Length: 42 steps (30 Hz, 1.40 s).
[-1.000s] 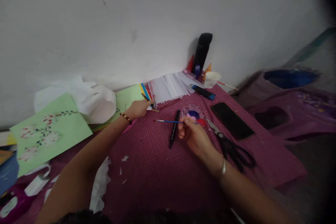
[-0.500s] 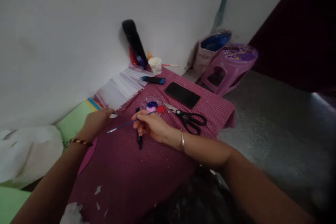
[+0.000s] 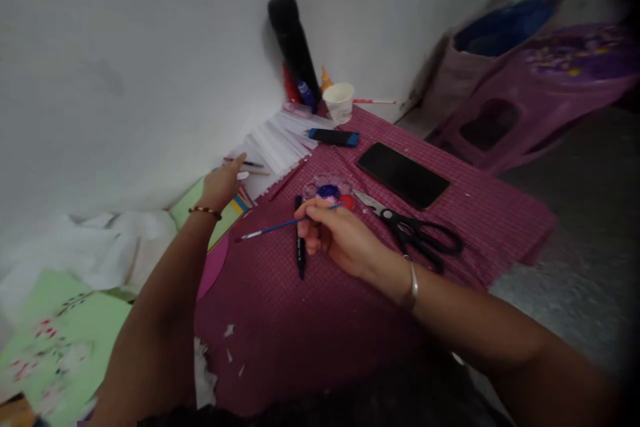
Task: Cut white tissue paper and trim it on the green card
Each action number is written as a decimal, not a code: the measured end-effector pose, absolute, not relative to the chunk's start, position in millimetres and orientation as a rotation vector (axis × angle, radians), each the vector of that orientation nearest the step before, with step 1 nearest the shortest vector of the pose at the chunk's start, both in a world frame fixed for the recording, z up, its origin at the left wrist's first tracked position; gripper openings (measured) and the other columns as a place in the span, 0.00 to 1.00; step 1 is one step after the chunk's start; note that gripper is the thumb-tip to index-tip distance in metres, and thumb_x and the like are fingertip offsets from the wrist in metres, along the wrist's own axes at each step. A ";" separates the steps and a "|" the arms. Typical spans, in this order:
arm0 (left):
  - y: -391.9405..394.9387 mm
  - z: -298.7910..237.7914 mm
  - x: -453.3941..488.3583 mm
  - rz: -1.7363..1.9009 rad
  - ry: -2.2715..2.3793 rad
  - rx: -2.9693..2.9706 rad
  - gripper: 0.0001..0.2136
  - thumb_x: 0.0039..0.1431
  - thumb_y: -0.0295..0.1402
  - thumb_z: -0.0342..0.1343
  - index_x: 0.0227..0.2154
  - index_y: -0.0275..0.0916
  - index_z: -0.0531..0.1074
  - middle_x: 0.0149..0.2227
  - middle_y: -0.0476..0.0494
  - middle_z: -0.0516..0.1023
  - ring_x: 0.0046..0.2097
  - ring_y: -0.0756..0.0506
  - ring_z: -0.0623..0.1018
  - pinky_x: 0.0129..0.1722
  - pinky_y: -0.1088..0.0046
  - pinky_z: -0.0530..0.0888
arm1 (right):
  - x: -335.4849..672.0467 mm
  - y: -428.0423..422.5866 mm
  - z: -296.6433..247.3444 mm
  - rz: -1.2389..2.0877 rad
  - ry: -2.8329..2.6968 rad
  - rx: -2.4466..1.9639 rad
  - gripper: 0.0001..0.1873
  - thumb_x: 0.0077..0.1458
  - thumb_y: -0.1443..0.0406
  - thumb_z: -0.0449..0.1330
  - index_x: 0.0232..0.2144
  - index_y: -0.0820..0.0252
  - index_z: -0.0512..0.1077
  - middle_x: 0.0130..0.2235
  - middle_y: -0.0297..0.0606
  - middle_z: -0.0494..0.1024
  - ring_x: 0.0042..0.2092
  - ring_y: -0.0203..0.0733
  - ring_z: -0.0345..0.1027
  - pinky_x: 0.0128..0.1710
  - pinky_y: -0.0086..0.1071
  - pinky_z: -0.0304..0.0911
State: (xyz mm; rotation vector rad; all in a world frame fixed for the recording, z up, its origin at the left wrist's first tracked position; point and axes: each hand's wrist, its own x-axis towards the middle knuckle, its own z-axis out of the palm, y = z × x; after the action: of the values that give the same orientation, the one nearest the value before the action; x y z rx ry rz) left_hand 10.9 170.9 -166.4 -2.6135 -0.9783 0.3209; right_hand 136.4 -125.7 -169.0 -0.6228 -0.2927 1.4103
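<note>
In the head view, the right hand (image 3: 345, 237) pinches a blue paintbrush (image 3: 280, 227) between thumb and fingers, the other fingers curled beneath. Its bristles point left and seem to be held off the tablecloth (image 3: 265, 307), probably so that no paint touches it. The flower-shaped palette (image 3: 344, 184) lies just beyond this hand, perhaps for an easy dip. The scissors (image 3: 400, 223) lie to the right, maybe put aside but reachable. The paper cup (image 3: 339, 107) stands far off, near the wall, where an elbow would hardly knock it.

The left hand (image 3: 225, 183) is at the plastic sleeves (image 3: 267, 147), index finger extended over a slim dark stick (image 3: 254, 164); whether it pinches this stick, I cannot tell. The right hand covers part of the black marker (image 3: 301, 257) and the palette's near edge. The painted green sheet (image 3: 55, 340) is blurred and cut off at left.
</note>
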 end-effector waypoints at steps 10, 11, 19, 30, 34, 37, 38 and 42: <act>140.5 -172.5 -49.0 0.359 -1.080 -2.752 0.16 0.64 0.31 0.46 0.49 0.42 0.75 0.54 0.41 0.77 0.53 0.41 0.77 0.49 0.68 0.72 | 131.6 -122.7 -174.8 1.368 -0.292 -0.701 0.06 0.53 0.62 0.58 0.30 0.58 0.73 0.24 0.30 0.73 0.21 0.29 0.62 0.23 0.28 0.59; 136.4 -174.2 -47.9 0.365 -1.058 -2.767 0.16 0.64 0.30 0.47 0.49 0.43 0.75 0.56 0.43 0.76 0.53 0.41 0.77 0.49 0.69 0.72 | 130.6 -122.3 -175.9 1.367 -0.290 -0.708 0.06 0.53 0.62 0.59 0.30 0.59 0.73 0.24 0.30 0.73 0.21 0.29 0.61 0.22 0.28 0.59; 127.4 -184.8 -34.1 0.324 -1.144 -2.771 0.15 0.64 0.28 0.46 0.48 0.42 0.75 0.51 0.38 0.77 0.49 0.41 0.78 0.44 0.69 0.73 | 130.1 -125.3 -174.1 1.368 -0.315 -0.720 0.08 0.53 0.60 0.61 0.31 0.59 0.74 0.24 0.30 0.73 0.21 0.30 0.62 0.22 0.27 0.57; 161.1 -186.0 -9.6 0.144 -1.305 -2.852 0.18 0.65 0.28 0.46 0.55 0.42 0.71 0.53 0.38 0.76 0.54 0.42 0.75 0.52 0.67 0.71 | 128.7 -128.1 -173.7 1.400 -0.333 -0.702 0.09 0.53 0.59 0.63 0.30 0.59 0.74 0.24 0.29 0.72 0.21 0.29 0.62 0.22 0.25 0.59; 183.4 -172.1 -25.1 0.100 -1.317 -2.907 0.16 0.66 0.29 0.45 0.50 0.34 0.74 0.50 0.39 0.79 0.51 0.43 0.77 0.52 0.65 0.72 | 130.2 -129.6 -170.4 1.398 -0.330 -0.701 0.10 0.52 0.58 0.64 0.30 0.59 0.75 0.24 0.30 0.73 0.21 0.30 0.63 0.22 0.25 0.60; 182.9 -169.7 -47.0 0.115 -1.312 -2.927 0.18 0.62 0.24 0.43 0.46 0.35 0.77 0.50 0.40 0.80 0.52 0.43 0.77 0.54 0.70 0.70 | 129.6 -130.7 -169.6 1.404 -0.336 -0.701 0.09 0.52 0.59 0.64 0.30 0.59 0.75 0.24 0.30 0.72 0.22 0.30 0.63 0.22 0.26 0.60; 179.7 -170.6 -53.9 0.122 -1.305 -2.931 0.20 0.59 0.22 0.43 0.46 0.37 0.78 0.52 0.41 0.79 0.53 0.44 0.76 0.55 0.71 0.69 | 129.1 -130.9 -169.7 1.408 -0.339 -0.701 0.08 0.53 0.59 0.63 0.30 0.59 0.75 0.24 0.30 0.72 0.22 0.30 0.63 0.22 0.26 0.60; 162.3 -175.9 -71.3 0.149 -1.278 -2.957 0.23 0.55 0.19 0.46 0.48 0.43 0.77 0.58 0.45 0.74 0.54 0.44 0.75 0.56 0.70 0.69 | 127.1 -130.7 -171.5 1.417 -0.348 -0.709 0.08 0.53 0.60 0.63 0.30 0.58 0.74 0.24 0.30 0.72 0.21 0.30 0.62 0.22 0.26 0.59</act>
State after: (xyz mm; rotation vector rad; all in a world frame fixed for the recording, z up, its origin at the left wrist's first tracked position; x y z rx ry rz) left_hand -71.3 162.3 -175.9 -2.9566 -1.2783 0.1489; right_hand 127.1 -130.7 -171.5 -0.7086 -0.3477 1.4174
